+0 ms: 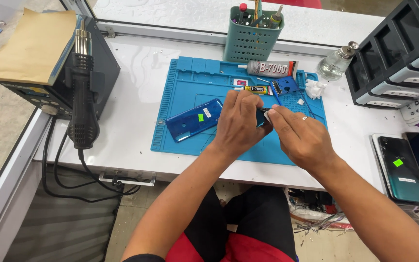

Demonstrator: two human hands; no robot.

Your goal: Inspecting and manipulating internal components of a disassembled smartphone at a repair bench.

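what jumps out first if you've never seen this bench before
The eye lands on the bright blue repair mat mid-bench, where the left hand and right hand meet over a small dark part pinched between the fingers. Just left of them lies a glossy blue phone back cover with a green sticker. At the far left, a black hot air gun stands in its holder on the station.

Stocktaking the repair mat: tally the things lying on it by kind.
Phone back covers: 1
Glue tubes: 2
Small blue parts: 1
White wads: 1
Total: 5, not counting the small part between the left hand and right hand.
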